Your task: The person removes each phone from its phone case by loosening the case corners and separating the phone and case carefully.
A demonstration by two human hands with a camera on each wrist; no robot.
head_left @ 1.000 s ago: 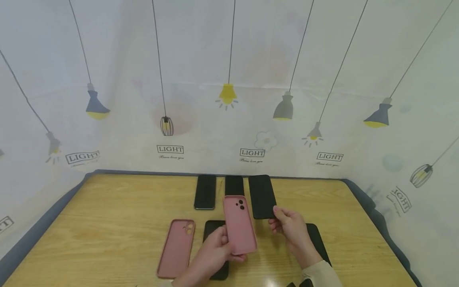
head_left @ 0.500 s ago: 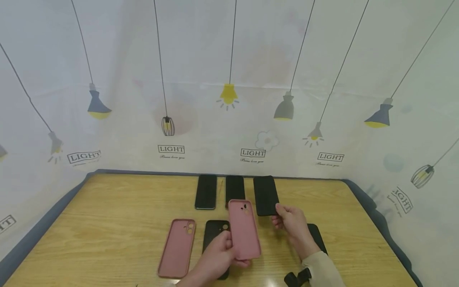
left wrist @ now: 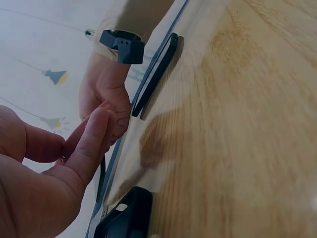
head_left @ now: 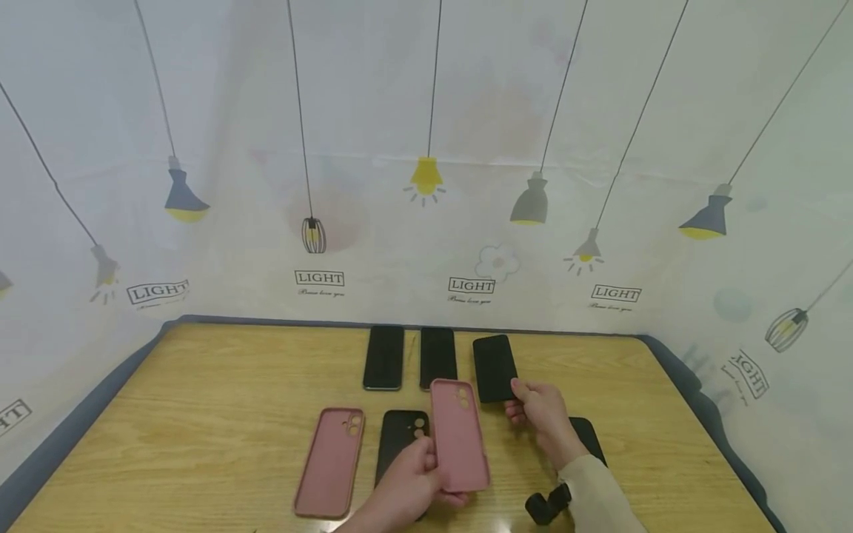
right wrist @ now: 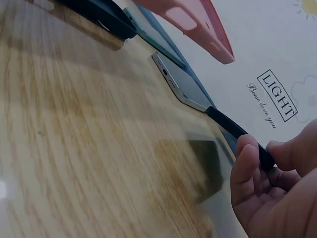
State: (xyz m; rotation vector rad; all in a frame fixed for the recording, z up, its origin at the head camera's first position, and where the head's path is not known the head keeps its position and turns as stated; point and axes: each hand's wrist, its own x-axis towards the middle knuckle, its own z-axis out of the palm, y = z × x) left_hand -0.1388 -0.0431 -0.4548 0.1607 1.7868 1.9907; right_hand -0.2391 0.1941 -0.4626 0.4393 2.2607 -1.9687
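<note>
Pink case [head_left: 458, 429] dips toward the surface's [head_left: 220, 422] near edge, likely light, bendy, best side-held; left hand [head_left: 411, 481] grips it, right hand [head_left: 543, 416] pinches black slab [head_left: 494, 369]

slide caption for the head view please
Left hand holds a pink phone case; right hand pinches a flat black slab.

Left hand [head_left: 412, 475] pinching, right hand [head_left: 541, 413] pinching farther forward, thumb [head_left: 523, 389] uppermost, both wrists [head_left: 565, 448] angled inward.
</note>
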